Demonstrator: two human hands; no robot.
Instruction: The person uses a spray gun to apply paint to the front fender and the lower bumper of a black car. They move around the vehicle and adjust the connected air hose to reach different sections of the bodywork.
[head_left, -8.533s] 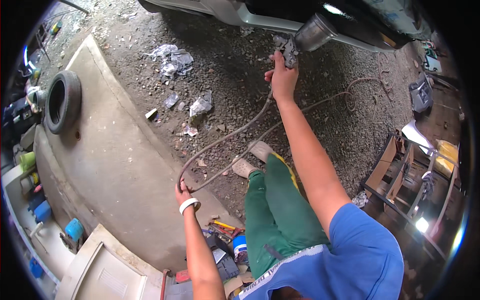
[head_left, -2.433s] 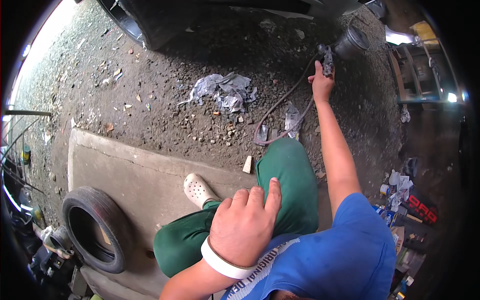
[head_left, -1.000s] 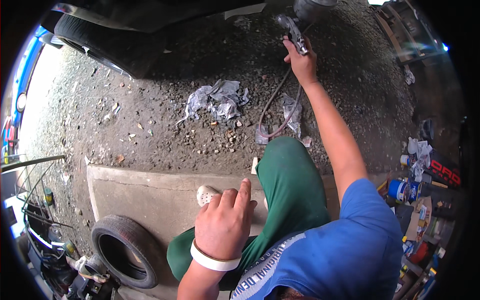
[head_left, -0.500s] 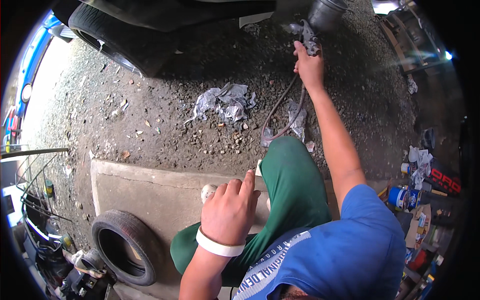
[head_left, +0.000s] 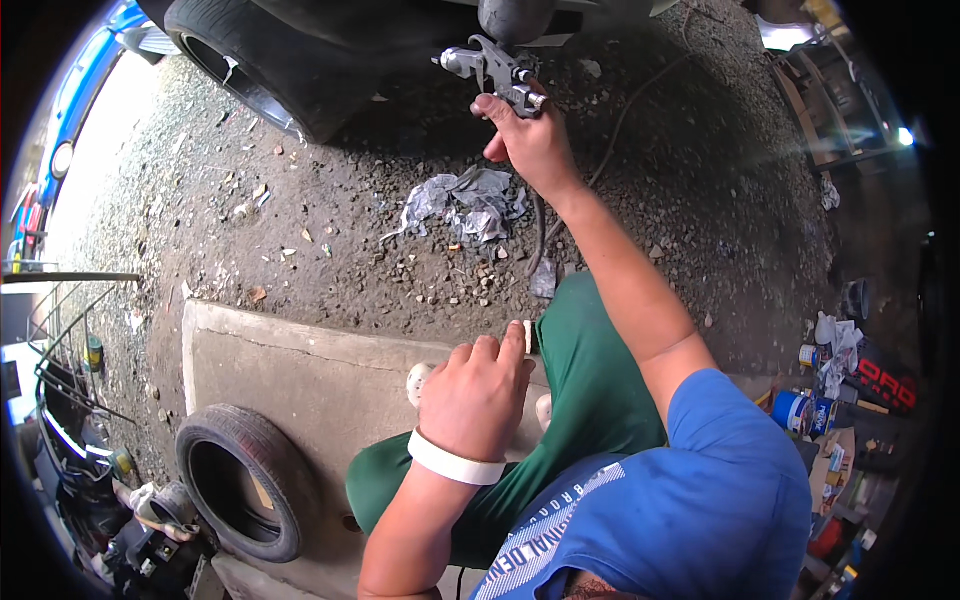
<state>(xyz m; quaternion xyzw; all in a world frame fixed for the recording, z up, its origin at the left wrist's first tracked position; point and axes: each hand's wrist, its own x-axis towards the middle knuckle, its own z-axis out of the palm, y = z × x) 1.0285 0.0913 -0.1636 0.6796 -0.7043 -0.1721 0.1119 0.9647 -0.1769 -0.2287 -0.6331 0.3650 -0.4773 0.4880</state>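
My right hand (head_left: 538, 145) grips the handle of a silver spray gun (head_left: 497, 68), held out at the top middle beside the dark vehicle body. A grey cup (head_left: 515, 20) sits on the gun, and its nozzle points left. From the handle side a thin hose (head_left: 540, 225) hangs down to the ground. My left hand (head_left: 473, 395), with a white band (head_left: 455, 462) at the wrist, hovers in front of my green-clad legs (head_left: 600, 400). Its back faces up and the fingers are bent together; whatever they hold is hidden. A small white edge (head_left: 530, 338) shows by the index fingertip.
A vehicle wheel (head_left: 240, 70) stands at the upper left. Crumpled paper (head_left: 465, 205) lies on the gravel. A loose tyre (head_left: 240, 480) rests on the concrete slab (head_left: 300, 350). Paint cans (head_left: 793, 410) and clutter line the right side; a metal frame (head_left: 75, 340) stands left.
My right hand has swung left with the spray gun, whose nozzle now points left near the vehicle. The hose has shifted with it. My left hand stays nearly in place, its fingers still bent.
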